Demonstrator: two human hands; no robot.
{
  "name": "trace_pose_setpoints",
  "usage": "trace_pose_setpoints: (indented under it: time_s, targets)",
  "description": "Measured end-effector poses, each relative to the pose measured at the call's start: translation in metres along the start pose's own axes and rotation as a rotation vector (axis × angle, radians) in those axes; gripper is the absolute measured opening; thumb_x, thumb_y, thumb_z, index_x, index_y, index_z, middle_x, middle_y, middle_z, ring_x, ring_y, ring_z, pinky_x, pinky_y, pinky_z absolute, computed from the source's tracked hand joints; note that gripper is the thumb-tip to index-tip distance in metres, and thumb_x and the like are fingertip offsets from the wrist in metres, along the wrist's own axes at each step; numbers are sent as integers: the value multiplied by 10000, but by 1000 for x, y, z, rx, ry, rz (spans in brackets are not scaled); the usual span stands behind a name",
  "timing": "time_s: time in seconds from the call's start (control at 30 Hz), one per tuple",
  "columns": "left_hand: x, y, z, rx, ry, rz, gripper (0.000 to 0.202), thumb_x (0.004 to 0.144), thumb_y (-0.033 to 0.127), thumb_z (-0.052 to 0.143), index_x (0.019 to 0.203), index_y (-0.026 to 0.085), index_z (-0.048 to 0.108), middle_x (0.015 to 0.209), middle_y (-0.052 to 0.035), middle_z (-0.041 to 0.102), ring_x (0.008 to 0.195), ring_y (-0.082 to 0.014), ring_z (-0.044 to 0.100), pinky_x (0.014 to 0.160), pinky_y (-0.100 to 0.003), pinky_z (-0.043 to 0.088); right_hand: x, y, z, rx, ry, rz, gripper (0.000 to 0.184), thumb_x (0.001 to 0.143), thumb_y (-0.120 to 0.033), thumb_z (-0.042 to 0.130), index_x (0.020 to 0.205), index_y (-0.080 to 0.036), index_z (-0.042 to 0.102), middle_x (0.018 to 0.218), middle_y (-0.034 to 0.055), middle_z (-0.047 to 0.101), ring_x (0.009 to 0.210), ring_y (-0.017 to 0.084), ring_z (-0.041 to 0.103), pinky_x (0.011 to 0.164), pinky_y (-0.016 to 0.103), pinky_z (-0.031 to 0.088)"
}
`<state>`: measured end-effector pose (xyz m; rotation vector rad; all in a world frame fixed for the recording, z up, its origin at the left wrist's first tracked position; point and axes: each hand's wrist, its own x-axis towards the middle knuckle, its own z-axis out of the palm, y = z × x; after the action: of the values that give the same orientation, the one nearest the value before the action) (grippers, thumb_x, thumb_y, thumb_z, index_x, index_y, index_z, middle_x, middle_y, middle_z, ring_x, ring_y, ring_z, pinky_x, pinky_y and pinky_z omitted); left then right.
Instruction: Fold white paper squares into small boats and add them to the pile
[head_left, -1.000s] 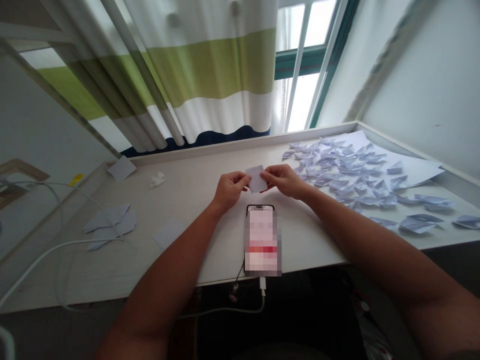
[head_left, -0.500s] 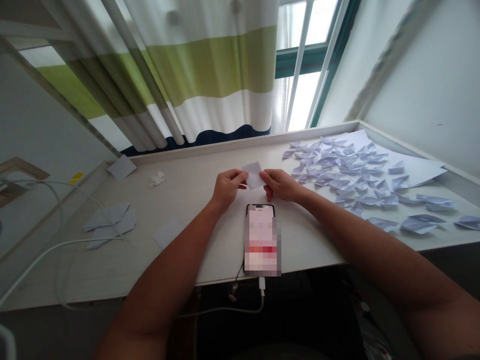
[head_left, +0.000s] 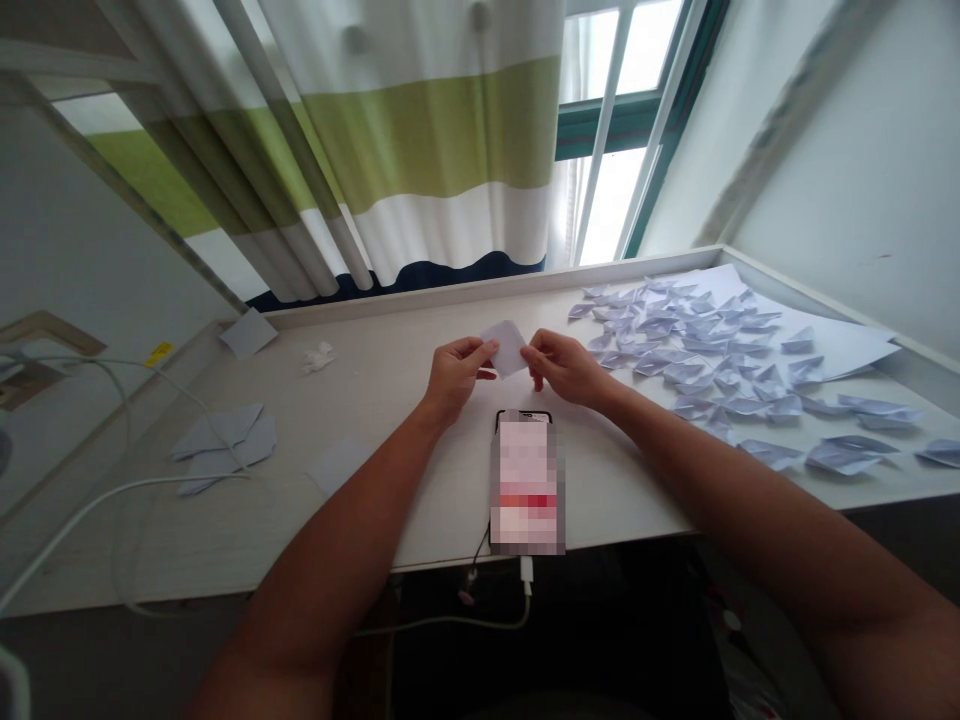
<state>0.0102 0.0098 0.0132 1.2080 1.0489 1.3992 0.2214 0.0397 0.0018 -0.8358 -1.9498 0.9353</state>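
A small white piece of paper [head_left: 508, 346] is held up above the desk [head_left: 375, 400] between both my hands. My left hand [head_left: 455, 373] pinches its left edge with thumb and fingers closed. My right hand [head_left: 562, 366] pinches its right edge the same way. Just below the hands a phone [head_left: 526, 480] lies flat on the desk near the front edge, with a white charging cable [head_left: 480, 620] hanging from its bottom end.
Several small folded paper boats [head_left: 697, 350] are spread over the right of the desk, partly on large white sheets [head_left: 840, 340]. Loose paper pieces [head_left: 221, 445] lie at the left, one square [head_left: 247, 332] and a crumpled scrap [head_left: 316, 356] further back. A white cable [head_left: 112, 495] loops at left. A striped curtain [head_left: 390, 150] and a window [head_left: 622, 150] stand behind.
The paper has turned slightly between my fingers and both hands have shifted a little away from me. The view has shifted slightly too.
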Motion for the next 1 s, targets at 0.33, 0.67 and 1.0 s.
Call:
trace_pose_setpoints:
  time_s: [0.33,0.67,1.0]
  targets:
    - [-1,1,0,-128,-29,-68,455,684,495,997,829,139,754,834,-59,791,745,-172,756,830,-363,656,0,-2,-2,-64,-9,-205,258,970,-438,802,1183,-299,848,1147,75,766,1007,258,778,801,430,730]
    - [4,0,-3,-141,-15,-91,374,661,335,970,878,164,718,772,-23,758,657,-142,690,678,-296,576,-1,-3,-3,-78,-6,-132,363,967,-340,751,1323,-284,795,1219,90,805,1007,258,769,840,449,709]
    - [-2,4,-2,-94,-82,-108,439,794,240,825,1206,213,678,849,-8,782,744,-173,762,743,-319,615,0,-3,-4,-3,57,-150,193,965,-375,739,1067,-263,858,1052,64,794,883,210,747,770,399,695]
